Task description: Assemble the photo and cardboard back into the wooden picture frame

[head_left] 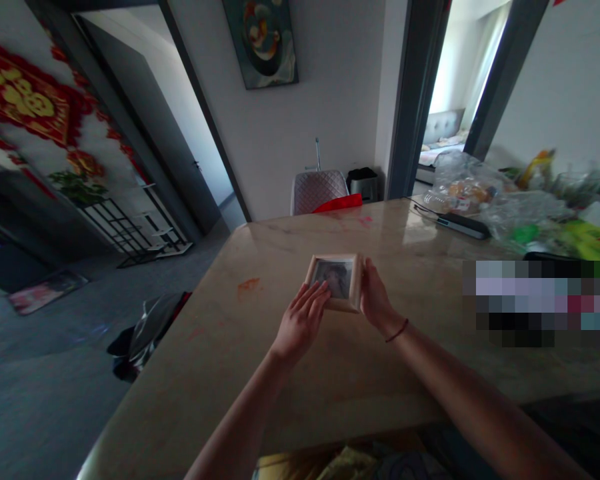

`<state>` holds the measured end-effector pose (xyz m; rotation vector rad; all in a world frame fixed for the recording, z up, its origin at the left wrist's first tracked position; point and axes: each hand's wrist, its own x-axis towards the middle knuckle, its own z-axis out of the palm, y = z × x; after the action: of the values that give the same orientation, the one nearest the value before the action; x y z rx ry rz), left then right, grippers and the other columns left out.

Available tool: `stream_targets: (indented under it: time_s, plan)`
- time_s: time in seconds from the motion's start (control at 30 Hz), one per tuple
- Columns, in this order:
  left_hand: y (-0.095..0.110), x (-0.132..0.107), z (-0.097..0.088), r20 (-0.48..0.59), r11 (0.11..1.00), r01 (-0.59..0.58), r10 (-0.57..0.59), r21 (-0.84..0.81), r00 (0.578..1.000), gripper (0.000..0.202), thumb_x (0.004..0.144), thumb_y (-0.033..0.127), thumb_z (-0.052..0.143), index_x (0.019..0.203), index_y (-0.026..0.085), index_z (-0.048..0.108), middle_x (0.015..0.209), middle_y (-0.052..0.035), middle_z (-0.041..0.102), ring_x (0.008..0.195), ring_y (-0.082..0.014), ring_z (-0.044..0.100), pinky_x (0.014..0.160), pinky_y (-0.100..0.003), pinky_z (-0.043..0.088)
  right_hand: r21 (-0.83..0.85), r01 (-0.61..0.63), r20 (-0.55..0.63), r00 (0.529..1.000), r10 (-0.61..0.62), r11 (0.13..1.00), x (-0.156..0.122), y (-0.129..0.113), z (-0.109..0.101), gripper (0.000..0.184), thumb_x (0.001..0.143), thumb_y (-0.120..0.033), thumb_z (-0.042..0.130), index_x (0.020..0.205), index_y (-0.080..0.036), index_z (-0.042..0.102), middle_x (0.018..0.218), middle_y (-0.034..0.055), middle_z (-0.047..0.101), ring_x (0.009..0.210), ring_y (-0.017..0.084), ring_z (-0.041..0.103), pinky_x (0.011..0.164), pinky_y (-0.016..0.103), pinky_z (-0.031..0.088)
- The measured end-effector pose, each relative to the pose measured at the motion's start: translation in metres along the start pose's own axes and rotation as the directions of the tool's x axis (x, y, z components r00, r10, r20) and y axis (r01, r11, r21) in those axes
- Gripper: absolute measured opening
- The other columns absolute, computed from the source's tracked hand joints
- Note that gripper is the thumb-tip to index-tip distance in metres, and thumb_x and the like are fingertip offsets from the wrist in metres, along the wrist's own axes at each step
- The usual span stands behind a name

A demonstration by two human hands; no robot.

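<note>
A small light wooden picture frame (336, 279) with a dark picture in it is held just above the beige marble table (290, 360). My right hand (375, 299) grips the frame's right edge, and a thin red cord circles that wrist. My left hand (303, 320) lies with its fingers stretched flat over the frame's lower left part, touching the glass.
Plastic bags of food (467, 190), a dark flat device (463, 225) and green items crowd the table's far right. A padded chair (317, 190) with a red thing on it stands behind the table. An orange stain (249, 287) marks the tabletop. Dark bags (147, 333) lie on the floor at left.
</note>
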<state>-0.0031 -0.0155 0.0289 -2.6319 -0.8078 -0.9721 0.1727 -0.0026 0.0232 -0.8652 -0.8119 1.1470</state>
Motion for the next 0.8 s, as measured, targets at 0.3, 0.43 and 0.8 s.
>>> stream_targets:
  time_s: [0.3, 0.43, 0.8]
  plan:
    - [-0.006, 0.0, -0.001, -0.006, 0.999, 0.029, -0.029, -0.023, 1.0, 0.032, 0.087, 0.014, 0.041, 0.119, 0.014, 0.046, 0.12, -0.013, 0.059, 0.115, -0.02, 0.053, 0.1, -0.044, 0.04, 0.103, -0.085, -0.012, 0.996, 0.087, 0.991, 0.011, 0.019, -0.003, 0.051, 0.074, -0.067, 0.04, 0.095, -0.024, 0.057, 0.096, 0.0065, 0.066, 0.095, 0.025, 0.059, 0.077, 0.037, 0.046]
    - [-0.003, 0.0, -0.001, 0.027, 0.99, 0.11, -0.108, -0.087, 0.994, 0.034, 0.088, 0.02, 0.041, 0.122, 0.017, 0.041, 0.12, -0.0132, 0.058, 0.112, -0.0211, 0.055, 0.095, -0.041, 0.045, 0.149, -0.107, 0.068, 0.993, 0.098, 0.983, 0.008, 0.022, -0.001, 0.043, 0.071, -0.063, 0.048, 0.09, -0.025, 0.057, 0.093, 0.0051, 0.066, 0.088, 0.024, 0.06, 0.075, 0.038, 0.046]
    - [-0.009, -0.004, 0.009, 0.101, 0.887, 0.419, -0.407, -0.194, 0.908, 0.035, 0.086, 0.028, 0.047, 0.119, 0.019, 0.04, 0.102, -0.0101, 0.064, 0.092, -0.0204, 0.062, 0.077, -0.034, 0.049, 0.131, -0.098, 0.201, 0.977, 0.07, 0.987, 0.001, 0.023, -0.001, 0.037, 0.064, -0.041, 0.066, 0.098, -0.031, 0.058, 0.091, 0.0018, 0.064, 0.087, 0.018, 0.061, 0.085, 0.038, 0.043]
